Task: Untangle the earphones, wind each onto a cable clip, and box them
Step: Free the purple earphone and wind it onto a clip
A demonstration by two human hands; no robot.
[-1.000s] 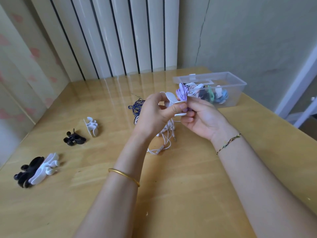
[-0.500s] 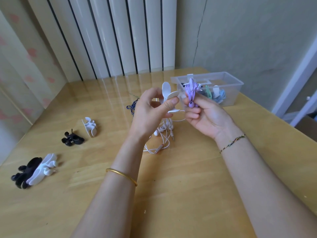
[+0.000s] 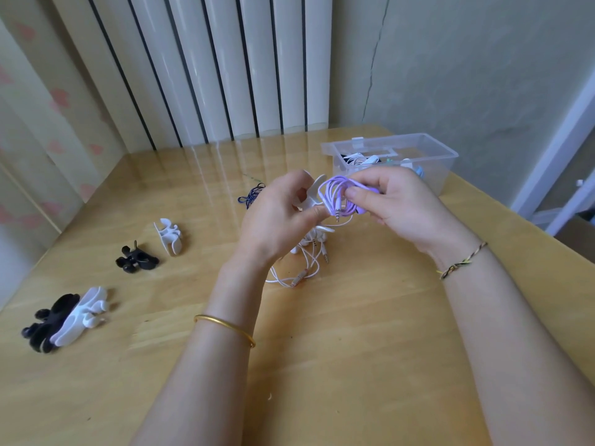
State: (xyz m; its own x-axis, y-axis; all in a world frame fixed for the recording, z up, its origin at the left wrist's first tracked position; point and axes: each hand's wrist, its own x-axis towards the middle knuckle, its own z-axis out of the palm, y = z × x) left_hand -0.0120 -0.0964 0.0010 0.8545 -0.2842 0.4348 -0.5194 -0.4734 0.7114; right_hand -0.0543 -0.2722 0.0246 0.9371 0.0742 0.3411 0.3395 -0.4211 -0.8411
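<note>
In the middle of the frame the right hand (image 3: 396,204) pinches a coiled bundle of purple earphones (image 3: 336,196) between thumb and fingers, just beside a white cable clip (image 3: 314,193) that the left hand (image 3: 280,217) grips with curled fingers. Both are held above the table (image 3: 354,333), where white earphones (image 3: 302,265) lie loose below the hands and dark blue earphones (image 3: 252,196) show behind the left hand. At upper right a clear box (image 3: 447,169) stands open, holding several wound earphones (image 3: 360,160)
</note>
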